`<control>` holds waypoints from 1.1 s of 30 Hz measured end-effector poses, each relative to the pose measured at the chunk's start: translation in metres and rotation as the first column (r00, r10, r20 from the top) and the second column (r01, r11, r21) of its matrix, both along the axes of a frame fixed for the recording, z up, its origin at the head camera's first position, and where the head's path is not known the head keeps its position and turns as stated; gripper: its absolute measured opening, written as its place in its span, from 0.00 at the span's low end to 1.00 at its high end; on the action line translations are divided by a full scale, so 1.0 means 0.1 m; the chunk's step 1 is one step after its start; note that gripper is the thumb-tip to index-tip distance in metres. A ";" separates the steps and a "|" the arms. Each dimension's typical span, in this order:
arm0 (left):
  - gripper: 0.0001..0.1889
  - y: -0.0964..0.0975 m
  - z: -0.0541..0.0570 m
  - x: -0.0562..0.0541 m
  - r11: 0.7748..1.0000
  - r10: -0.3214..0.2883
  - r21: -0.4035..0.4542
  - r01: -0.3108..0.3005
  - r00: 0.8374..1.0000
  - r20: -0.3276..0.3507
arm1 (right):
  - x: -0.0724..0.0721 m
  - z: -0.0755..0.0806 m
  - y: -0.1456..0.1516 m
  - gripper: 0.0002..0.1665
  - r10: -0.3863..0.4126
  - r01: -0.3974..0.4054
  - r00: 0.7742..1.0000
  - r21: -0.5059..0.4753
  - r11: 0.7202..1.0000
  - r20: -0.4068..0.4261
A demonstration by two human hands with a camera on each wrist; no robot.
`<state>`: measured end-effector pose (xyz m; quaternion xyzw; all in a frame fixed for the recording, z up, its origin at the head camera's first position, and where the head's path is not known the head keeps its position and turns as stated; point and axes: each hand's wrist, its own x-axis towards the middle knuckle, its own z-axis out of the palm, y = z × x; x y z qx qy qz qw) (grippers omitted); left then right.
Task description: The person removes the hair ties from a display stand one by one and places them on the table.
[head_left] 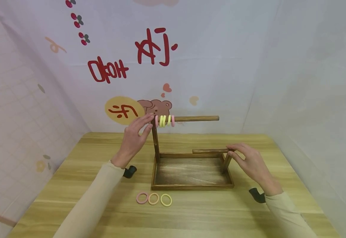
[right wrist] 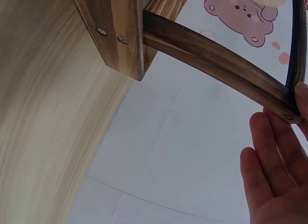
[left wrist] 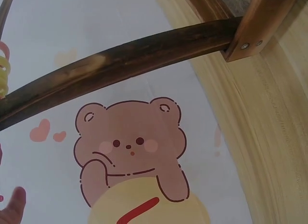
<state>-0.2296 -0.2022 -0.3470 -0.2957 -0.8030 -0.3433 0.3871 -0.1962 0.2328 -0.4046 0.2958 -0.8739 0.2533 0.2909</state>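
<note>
A dark wooden stand [head_left: 191, 187] has a shallow tray base, a tall left post and a shorter right post, each bearing a horizontal bar. Several pink and yellow rings [head_left: 162, 121] hang on the upper bar [head_left: 196, 118], bunched near its left end. My left hand [head_left: 135, 137] is at the top of the tall post, fingers extended beside the rings; in the left wrist view only its thumb tip [left wrist: 17, 202] shows plainly, apart from the post. My right hand [head_left: 248, 162] pinches the top of the short post [right wrist: 216, 65], where the lower bar [head_left: 208, 151] joins it.
Pink [head_left: 142, 197], orange [head_left: 153, 199] and yellow [head_left: 166, 200] rings lie in a row on the wooden table [head_left: 205, 215], in front of the stand. Dark objects [head_left: 130, 172] show by both wrists. A printed white cloth [head_left: 220, 66] stands behind the table.
</note>
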 end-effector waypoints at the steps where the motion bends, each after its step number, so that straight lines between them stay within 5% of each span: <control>1: 0.16 0.00 0.00 -0.01 1.000 0.002 -0.002 -0.002 1.000 -0.010 | 0.00 -0.01 0.00 0.19 -0.001 0.001 1.000 -0.001 1.000 0.006; 9: 0.13 0.01 0.04 -0.05 1.000 0.016 0.019 -0.015 0.999 -0.050 | 0.08 0.03 -0.04 0.24 -0.011 0.012 0.999 -0.019 1.000 0.032; 22: 0.12 0.02 0.08 -0.07 0.998 0.021 0.056 -0.017 0.998 -0.062 | 0.09 0.62 -0.76 0.27 0.148 -0.160 0.965 -0.038 0.986 -0.218; 33: 0.13 0.02 0.07 -0.10 0.997 0.026 0.068 -0.025 1.000 -0.009 | -0.09 0.90 -1.27 0.21 0.246 -0.250 0.948 0.008 0.968 -0.202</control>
